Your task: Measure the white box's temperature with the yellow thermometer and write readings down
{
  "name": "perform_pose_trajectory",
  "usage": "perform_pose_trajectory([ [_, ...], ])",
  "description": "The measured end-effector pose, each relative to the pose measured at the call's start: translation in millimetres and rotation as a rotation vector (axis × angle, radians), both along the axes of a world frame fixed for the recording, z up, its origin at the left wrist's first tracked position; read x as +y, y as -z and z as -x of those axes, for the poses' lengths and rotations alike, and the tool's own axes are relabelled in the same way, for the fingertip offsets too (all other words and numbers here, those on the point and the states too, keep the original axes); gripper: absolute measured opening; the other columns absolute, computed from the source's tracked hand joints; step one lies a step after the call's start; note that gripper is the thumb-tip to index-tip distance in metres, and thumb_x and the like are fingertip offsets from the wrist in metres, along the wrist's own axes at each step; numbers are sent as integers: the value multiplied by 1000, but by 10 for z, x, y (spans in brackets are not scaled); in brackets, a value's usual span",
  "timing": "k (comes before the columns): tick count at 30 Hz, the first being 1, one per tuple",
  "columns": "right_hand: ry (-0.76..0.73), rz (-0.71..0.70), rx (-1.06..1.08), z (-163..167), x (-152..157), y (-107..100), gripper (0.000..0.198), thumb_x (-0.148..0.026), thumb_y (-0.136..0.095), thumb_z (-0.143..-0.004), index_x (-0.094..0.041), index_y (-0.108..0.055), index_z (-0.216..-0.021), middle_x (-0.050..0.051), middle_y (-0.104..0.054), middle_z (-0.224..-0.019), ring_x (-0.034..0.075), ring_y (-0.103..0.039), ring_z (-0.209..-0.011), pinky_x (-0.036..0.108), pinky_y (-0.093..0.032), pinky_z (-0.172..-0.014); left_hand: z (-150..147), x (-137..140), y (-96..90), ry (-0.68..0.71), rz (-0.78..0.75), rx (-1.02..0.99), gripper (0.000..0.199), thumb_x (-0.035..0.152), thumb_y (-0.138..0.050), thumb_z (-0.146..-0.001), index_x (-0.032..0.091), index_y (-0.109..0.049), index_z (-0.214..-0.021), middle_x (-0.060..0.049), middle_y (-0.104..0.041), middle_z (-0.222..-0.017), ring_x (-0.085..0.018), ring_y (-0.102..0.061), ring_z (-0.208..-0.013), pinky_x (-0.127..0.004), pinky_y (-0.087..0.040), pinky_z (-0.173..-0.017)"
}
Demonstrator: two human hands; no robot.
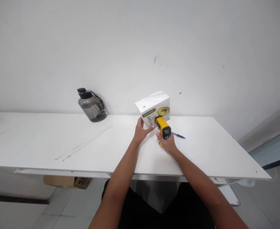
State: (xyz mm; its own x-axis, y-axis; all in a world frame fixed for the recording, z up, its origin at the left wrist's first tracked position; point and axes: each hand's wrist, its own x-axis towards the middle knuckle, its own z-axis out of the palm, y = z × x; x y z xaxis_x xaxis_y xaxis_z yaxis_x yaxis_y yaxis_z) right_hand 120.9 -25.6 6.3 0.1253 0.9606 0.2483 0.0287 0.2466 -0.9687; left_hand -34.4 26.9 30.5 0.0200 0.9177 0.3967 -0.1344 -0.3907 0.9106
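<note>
My left hand [141, 131] grips the lower left corner of a white box [151, 101] printed with a halved avocado and green label. The box stands tilted near the wall. In my right hand [168, 143] is a yellow and black infrared thermometer [163, 126], its small screen and blue buttons facing me. Its front end points at the printed face of the box, close to it; whether they touch I cannot tell. A blue pen [178, 135] lies on the table just right of the thermometer, partly hidden behind it.
A dark, see-through water bottle [92, 106] with a black cap and strap stands at the back left against the wall. The white table [87, 140] has dark scuff lines. Below it, a cardboard box [61, 180] sits on the floor at the left.
</note>
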Motion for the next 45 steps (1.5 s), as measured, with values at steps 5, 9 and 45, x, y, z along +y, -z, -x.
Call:
perform_pose_trajectory([
  [5, -11, -25, 17, -11, 3, 8, 42, -55, -75, -69, -17, -66, -84, 1, -60, -66, 18, -58, -66, 34, -53, -65, -9, -10, -11, -3, -13, -1, 72, 28, -86, -62, 23, -51, -125, -11, -59, -131, -27, -53, -128, -43, -45, -106],
  [9, -15, -39, 6, -36, 19, 3, 42, -56, -75, -68, -17, -65, -84, 2, -60, -67, 19, -58, -68, 35, -54, -66, -15, 0, 7, -37, -38, -11, 73, 27, -86, -62, 23, -51, -126, -11, -58, -132, -27, -52, -130, -43, -44, -108],
  [45, -6, -12, -116, -123, -10, -147, 41, -56, -73, -68, -17, -64, -77, 5, -63, -69, 21, -61, -72, 36, -53, -68, 10, 47, 106, -49, -82, 158, 72, 36, -82, -68, 26, -46, -130, -8, -56, -133, -26, -53, -125, -41, -49, -100],
])
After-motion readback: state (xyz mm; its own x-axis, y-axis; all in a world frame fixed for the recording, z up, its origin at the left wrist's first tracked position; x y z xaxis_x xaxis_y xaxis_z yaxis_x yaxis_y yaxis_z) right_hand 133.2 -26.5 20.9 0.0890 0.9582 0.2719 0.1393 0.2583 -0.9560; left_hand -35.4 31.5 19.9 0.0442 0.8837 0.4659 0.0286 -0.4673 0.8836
